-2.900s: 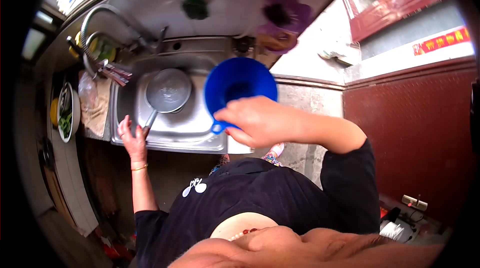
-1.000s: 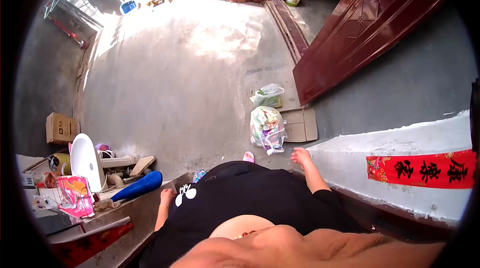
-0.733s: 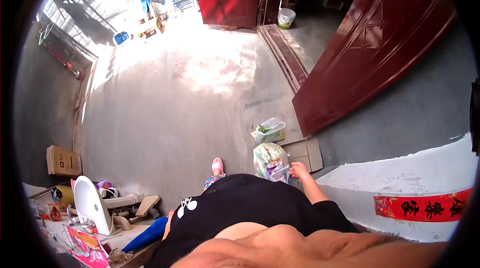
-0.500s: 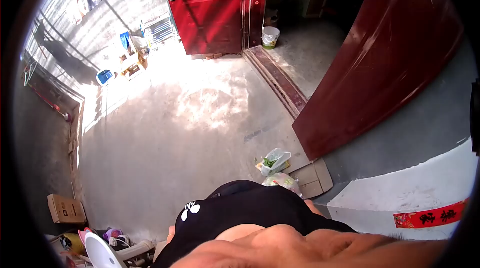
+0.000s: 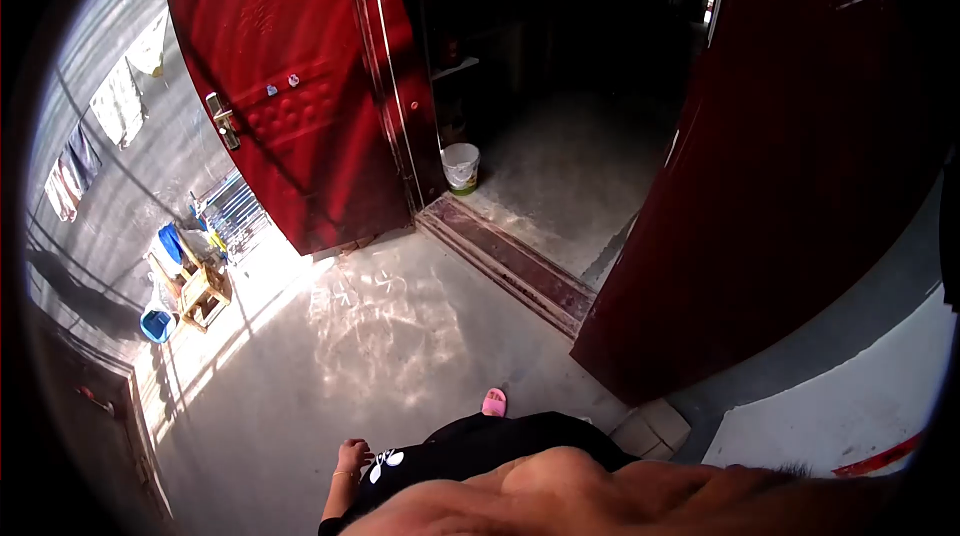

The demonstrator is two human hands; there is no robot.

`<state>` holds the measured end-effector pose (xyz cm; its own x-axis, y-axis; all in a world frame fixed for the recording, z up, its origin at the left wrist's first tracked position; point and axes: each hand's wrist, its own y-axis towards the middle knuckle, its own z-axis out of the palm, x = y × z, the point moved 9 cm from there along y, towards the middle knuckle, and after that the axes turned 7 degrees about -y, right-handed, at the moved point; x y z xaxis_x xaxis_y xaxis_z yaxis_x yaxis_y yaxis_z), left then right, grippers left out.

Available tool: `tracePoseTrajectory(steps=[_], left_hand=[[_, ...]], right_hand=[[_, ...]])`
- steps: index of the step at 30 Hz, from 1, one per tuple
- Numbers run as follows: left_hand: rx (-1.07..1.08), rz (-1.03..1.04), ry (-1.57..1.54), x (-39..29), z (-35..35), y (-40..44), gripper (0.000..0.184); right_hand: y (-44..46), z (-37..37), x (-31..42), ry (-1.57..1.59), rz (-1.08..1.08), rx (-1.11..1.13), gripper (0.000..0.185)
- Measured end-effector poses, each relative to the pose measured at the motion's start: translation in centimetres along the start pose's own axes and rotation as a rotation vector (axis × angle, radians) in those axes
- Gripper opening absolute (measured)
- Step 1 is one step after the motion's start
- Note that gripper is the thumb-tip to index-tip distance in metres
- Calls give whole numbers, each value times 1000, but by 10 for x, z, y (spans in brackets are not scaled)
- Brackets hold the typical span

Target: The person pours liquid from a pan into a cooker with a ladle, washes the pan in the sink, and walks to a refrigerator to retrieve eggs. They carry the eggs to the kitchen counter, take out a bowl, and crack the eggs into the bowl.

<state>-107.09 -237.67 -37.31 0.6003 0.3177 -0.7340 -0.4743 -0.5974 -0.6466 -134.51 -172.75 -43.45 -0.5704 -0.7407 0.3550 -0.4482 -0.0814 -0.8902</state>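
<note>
My left hand [image 5: 354, 454] hangs beside my black shirt [image 5: 480, 436] at the bottom of the view, with a thin band round its wrist. Its fingers are loosely bent and look apart, and nothing shows in them; it hovers over the concrete floor [image 5: 270, 416], touching nothing. Hidden below the frame or behind my body, my right hand does not show. A pink slipper [image 5: 494, 402] on one foot pokes out ahead of the shirt.
Ahead, two red door leaves, left [image 5: 290, 106] and right [image 5: 770, 186], stand open around a raised sill [image 5: 510, 261]. Just inside is a white bucket [image 5: 461, 168]. Along the left wall are a wooden chair [image 5: 205, 294], a blue basin [image 5: 157, 325] and hanging clothes [image 5: 118, 104].
My view has moved toward the doorway and tilted up, so the doors appear larger. My left hand and the pink slipper have come into view; the plastic bags on the floor have left it.
</note>
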Motion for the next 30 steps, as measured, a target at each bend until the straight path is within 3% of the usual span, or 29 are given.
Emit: tracePoseTrajectory(steps=[1, 2, 5, 7, 9, 10, 12, 16, 20, 23, 27, 30], left_hand=[[-19, 42, 170, 3, 5, 31, 23], [-70, 228, 264, -8, 4, 50, 20], [-69, -116, 477, -32, 2, 64, 19], [-83, -205, 473, -61, 8, 81, 19], [-87, -252, 460, -90, 20, 109, 19], [-88, -263, 456, -104, 25, 125, 18], [-86, -279, 452, -138, 41, 166, 18], [-66, -295, 464, -206, 80, 262, 18], [-2, -262, 486, -298, 139, 383, 17], [82, -229, 500, -383, 210, 466, 17], [266, -174, 453, -516, 357, 541, 18], [456, 7, 410, -619, 479, 553, 20]], right_hand=[[19, -11, 18, 0, 10, -1, 17], [37, -23, 39, -16, 7, -5, 17], [93, -54, 109, -46, -56, -15, 17], [136, -75, 178, -50, -234, -46, 17], [174, -95, 250, 100, -263, -78, 17], [183, -101, 282, 204, -128, -96, 27], [172, -127, 366, 212, -195, -123, 27], [205, -164, 460, 187, -299, -149, 28], [248, -202, 471, 149, -229, -202, 21], [252, -217, 440, 143, -92, -215, 21], [228, -227, 446, 338, 29, -216, 22], [227, -242, 450, 513, 94, -238, 23]])
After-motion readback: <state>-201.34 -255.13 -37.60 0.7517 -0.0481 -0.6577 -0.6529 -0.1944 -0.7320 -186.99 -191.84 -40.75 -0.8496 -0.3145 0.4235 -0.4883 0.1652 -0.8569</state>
